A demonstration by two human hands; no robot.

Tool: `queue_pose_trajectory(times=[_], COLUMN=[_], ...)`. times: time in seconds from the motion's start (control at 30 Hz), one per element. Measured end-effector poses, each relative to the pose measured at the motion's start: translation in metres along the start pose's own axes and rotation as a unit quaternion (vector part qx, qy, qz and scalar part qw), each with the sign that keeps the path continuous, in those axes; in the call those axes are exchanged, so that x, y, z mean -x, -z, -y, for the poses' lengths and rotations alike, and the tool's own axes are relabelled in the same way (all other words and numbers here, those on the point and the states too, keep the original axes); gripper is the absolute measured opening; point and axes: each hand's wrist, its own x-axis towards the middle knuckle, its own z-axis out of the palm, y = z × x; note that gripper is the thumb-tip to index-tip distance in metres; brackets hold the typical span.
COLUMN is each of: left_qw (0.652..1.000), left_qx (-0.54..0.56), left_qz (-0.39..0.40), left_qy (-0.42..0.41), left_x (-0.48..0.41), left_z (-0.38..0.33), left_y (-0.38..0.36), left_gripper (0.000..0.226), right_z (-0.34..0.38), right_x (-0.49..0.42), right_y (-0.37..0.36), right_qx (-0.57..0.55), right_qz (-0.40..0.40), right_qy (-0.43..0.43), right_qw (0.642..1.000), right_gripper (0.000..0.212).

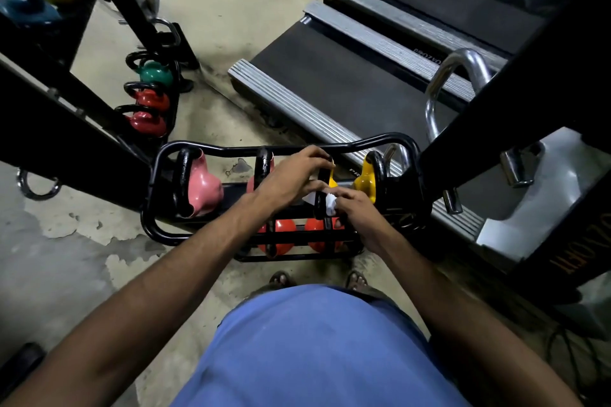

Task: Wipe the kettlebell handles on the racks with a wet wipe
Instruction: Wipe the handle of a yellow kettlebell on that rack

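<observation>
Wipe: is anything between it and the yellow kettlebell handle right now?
Nothing visible. The right hand presses the wipe against the black handle of the yellow kettlebell, while the left hand steadies its top.

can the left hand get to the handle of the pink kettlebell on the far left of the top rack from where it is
Probably yes. The left hand rests on the yellow kettlebell's handle on the same rack, and the pink kettlebell's black handle stands up in the open above the rack rail, with nothing covering it.
</observation>
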Motion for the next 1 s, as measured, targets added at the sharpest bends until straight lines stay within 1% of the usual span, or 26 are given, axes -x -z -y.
queue_pose_trajectory(times=[0.1, 0.17, 0.2, 0.23, 0.27, 0.3, 0.33, 0.37, 0.4, 0.43, 0.47, 0.5, 0.53, 0.57, 0.63, 0.7, 0.77, 0.83, 0.87, 0.93, 1.0], left_qw=[0.999, 0.997, 0.997, 0.996, 0.996, 0.996, 0.995, 0.995, 0.995, 0.995, 0.994, 0.994, 0.994, 0.994, 0.994, 0.994, 0.995, 0.995, 0.996, 0.997, 0.998], left_qx=[-0.004, -0.019, -0.027, -0.034, -0.04, -0.045, -0.051, -0.056, -0.06, -0.064, -0.067, -0.07, -0.071, -0.072, -0.075, -0.076, -0.075, -0.07, -0.066, -0.053, -0.039], left_qz=[0.052, 0.071, 0.073, 0.072, 0.071, 0.07, 0.071, 0.072, 0.071, 0.071, 0.071, 0.07, 0.071, 0.071, 0.069, 0.067, 0.066, 0.064, 0.062, 0.056, 0.053], left_qy=[-0.006, -0.017, -0.022, -0.027, -0.033, -0.039, -0.041, -0.041, -0.041, -0.041, -0.041, -0.04, -0.04, -0.04, -0.039, -0.035, -0.031, -0.029, -0.028, -0.019, -0.011], left_x=[-0.005, -0.008, -0.009, -0.009, -0.009, -0.01, -0.01, -0.011, -0.011, -0.01, -0.01, -0.01, -0.01, -0.01, -0.012, -0.014, -0.016, -0.016, -0.016, -0.016, -0.017], left_z=[0.006, 0.01, 0.011, 0.011, 0.01, 0.008, 0.007, 0.007, 0.007, 0.008, 0.008, 0.009, 0.009, 0.008, 0.007, 0.007, 0.008, 0.009, 0.01, 0.011, 0.012], left_y=[0.007, 0.013, 0.015, 0.017, 0.017, 0.017, 0.017, 0.017, 0.017, 0.018, 0.018, 0.019, 0.019, 0.019, 0.018, 0.018, 0.018, 0.016, 0.016, 0.014, 0.015], left_gripper=[0.065, 0.068, 0.068, 0.067, 0.065, 0.063, 0.062, 0.061, 0.061, 0.061, 0.061, 0.06, 0.06, 0.06, 0.06, 0.06, 0.061, 0.063, 0.066, 0.071, 0.074], right_z=[-0.007, -0.012, -0.015, -0.015, -0.017, -0.019, -0.021, -0.022, -0.021, -0.019, -0.016, -0.012, -0.009, -0.006, -0.001, 0.001, 0.0, -0.002, -0.001, -0.004, -0.01], right_x=[-0.001, 0.003, 0.006, 0.01, 0.012, 0.015, 0.017, 0.016, 0.014, 0.012, 0.012, 0.01, 0.009, 0.009, 0.008, 0.008, 0.01, 0.011, 0.014, 0.018, 0.022], right_y=[-0.001, -0.004, -0.007, -0.009, -0.01, -0.011, -0.011, -0.009, -0.007, -0.006, -0.006, -0.005, -0.006, -0.007, -0.013, -0.024, -0.032, -0.03, -0.027, -0.018, -0.01], right_qx=[-0.036, -0.014, 0.03, 0.103, 0.201, 0.312, 0.426, 0.53, 0.606, 0.661, 0.701, 0.73, 0.752, 0.771, 0.813, 0.837, 0.851, 0.842, 0.834, 0.811, 0.78], right_qz=[-0.035, -0.068, -0.083, -0.105, -0.119, -0.121, -0.111, -0.089, -0.065, -0.041, -0.021, -0.007, 0.007, 0.018, 0.022, 0.014, 0.023, 0.022, 0.018, 0.0, -0.037], right_qy=[0.017, 0.058, 0.095, 0.148, 0.211, 0.275, 0.326, 0.362, 0.391, 0.409, 0.42, 0.43, 0.437, 0.438, 0.409, 0.383, 0.36, 0.376, 0.389, 0.414, 0.444], right_qw=[0.999, 0.996, 0.992, 0.978, 0.949, 0.901, 0.836, 0.762, 0.689, 0.628, 0.576, 0.531, 0.494, 0.462, 0.414, 0.39, 0.382, 0.385, 0.39, 0.413, 0.44], right_gripper=[0.018, 0.007, 0.001, 0.005, 0.009, 0.013, 0.023, 0.034, 0.04, 0.041, 0.04, 0.039, 0.04, 0.039, 0.036, 0.048, 0.046, 0.043, 0.039, 0.03, 0.039])
